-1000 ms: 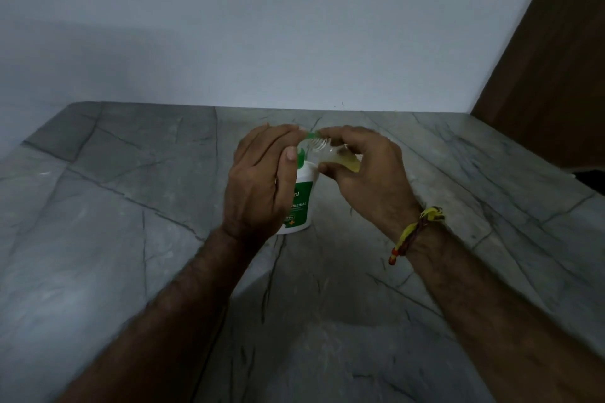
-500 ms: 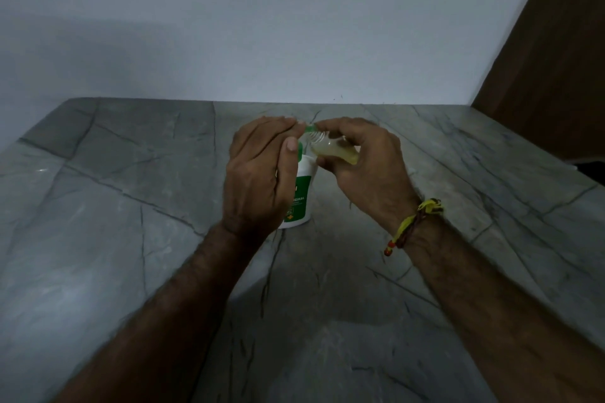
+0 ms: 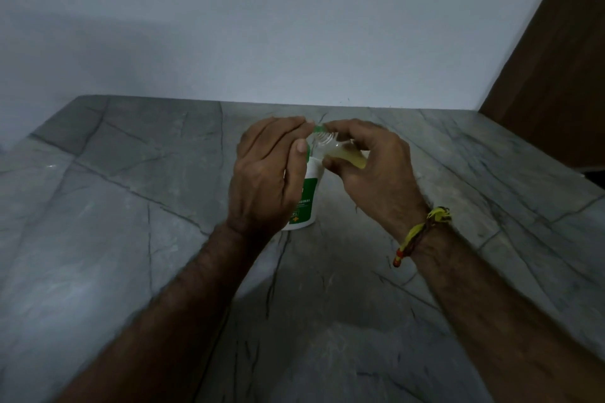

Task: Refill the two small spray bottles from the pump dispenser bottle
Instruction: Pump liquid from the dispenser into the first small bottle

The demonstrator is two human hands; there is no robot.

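grey marble table [image 3: 108, 206], white wall [image 3: 262, 20], brown door [image 3: 556, 75]

bare stone counter [image 3: 131, 222] all around pump bottle [image 3: 306, 196]
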